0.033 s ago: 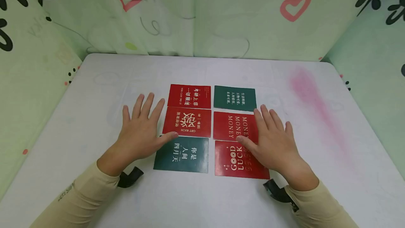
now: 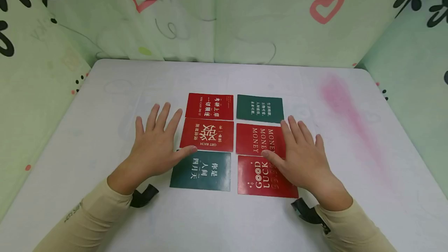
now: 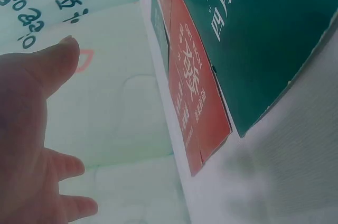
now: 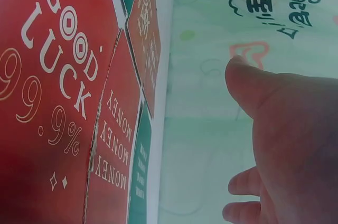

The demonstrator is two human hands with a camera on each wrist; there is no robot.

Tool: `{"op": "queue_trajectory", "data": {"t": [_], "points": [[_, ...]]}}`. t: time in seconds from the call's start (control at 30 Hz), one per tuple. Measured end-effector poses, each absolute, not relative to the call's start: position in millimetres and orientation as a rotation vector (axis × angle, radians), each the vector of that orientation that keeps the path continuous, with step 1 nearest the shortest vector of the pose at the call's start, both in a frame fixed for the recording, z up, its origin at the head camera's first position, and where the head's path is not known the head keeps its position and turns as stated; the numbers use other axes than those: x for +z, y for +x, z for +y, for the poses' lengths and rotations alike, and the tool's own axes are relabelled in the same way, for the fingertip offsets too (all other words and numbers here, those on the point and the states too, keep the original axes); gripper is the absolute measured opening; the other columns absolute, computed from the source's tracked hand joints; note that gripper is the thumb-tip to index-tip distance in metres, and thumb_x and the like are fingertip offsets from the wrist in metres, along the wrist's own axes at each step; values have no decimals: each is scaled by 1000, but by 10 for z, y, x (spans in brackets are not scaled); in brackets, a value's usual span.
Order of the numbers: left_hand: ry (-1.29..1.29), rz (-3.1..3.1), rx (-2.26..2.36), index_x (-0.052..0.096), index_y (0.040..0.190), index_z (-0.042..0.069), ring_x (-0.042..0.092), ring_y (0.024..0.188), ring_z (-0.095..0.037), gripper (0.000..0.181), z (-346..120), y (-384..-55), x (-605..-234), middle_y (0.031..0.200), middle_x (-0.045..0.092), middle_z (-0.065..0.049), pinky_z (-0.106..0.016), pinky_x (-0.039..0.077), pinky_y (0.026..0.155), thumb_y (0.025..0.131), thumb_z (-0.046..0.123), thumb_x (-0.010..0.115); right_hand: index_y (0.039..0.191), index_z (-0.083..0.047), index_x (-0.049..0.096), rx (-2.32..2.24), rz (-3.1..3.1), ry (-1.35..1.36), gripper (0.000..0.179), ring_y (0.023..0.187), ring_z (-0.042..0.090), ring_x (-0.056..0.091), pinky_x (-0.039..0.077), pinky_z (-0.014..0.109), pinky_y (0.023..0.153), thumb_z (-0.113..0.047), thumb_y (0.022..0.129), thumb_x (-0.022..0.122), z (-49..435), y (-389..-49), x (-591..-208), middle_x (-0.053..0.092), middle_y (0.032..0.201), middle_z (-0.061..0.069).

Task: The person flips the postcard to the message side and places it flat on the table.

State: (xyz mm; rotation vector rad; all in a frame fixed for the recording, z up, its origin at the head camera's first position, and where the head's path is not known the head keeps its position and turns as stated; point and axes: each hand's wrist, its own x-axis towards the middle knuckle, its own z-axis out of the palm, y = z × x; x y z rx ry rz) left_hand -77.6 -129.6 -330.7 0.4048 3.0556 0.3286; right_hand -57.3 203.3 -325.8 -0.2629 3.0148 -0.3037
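Four red rectangular cards (image 2: 227, 135) and two dark-green ones (image 2: 208, 172) lay in columns on the white table (image 2: 87, 147). Left hand (image 2: 154, 147) and right hand (image 2: 303, 158) were spread wide, thumbs above cards. The right wrist view showed "99.9%" lettering (image 4: 67, 129), partly covered in the head view.

At 9 o'clock the left hand (image 3: 26, 129) reaches in from the edge, its thumb (image 3: 55, 63) pointing towards 2 o'clock and 2 fingertips (image 3: 79, 207) towards 3. A large green card (image 3: 269, 44) with white characters lies at 2 o'clock on the white bench (image 3: 288, 174). A red card (image 3: 193, 84) sits just beside it, near the centre. Dark writing (image 3: 71, 2) marks the pale green backdrop (image 3: 113, 113) at 10 o'clock.
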Motion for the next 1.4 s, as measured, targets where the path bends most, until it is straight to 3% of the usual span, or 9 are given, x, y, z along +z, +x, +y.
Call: {"op": "queue_trajectory", "data": {"t": [0.2,0.43,0.77,1.17,1.4], "points": [[519,3017,426,28,157,3,14,147,-42,110,-1360,-738,-3320,161,20,-22,-75,13,107,73,50,83,154,2,28,-312,3047,-363,99,143,47,22,17,76,104,-50,84,74,1944,-516,-3262,23,159,25],[733,2902,561,44,148,3,38,137,-39,106,-1516,-577,-3423,146,48,-18,-66,35,102,62,36,95,148,-1,44,-380,3034,-662,100,137,40,39,31,69,104,-52,71,85,1688,-411,-3402,47,148,18],[725,2818,395,59,135,7,47,127,-33,93,-1509,-471,-3628,130,61,-9,-60,36,100,59,44,96,142,-8,53,-461,2801,-836,93,137,34,41,33,61,107,-47,66,90,1360,-367,-3607,56,139,10],[753,2749,439,62,131,7,52,124,-30,67,-1500,-462,-3620,127,64,-8,-60,33,103,75,34,87,136,-8,58,-416,2796,-825,80,131,32,47,29,65,107,-40,70,89,1268,-343,-3654,60,133,11],[687,2669,686,48,138,3,66,109,-22,64,-1536,-502,-3567,108,74,-1,-63,31,105,84,20,76,129,-3,62,-369,2851,-939,58,112,28,60,31,62,108,-34,83,78,1253,-339,-3641,66,119,11]]}}
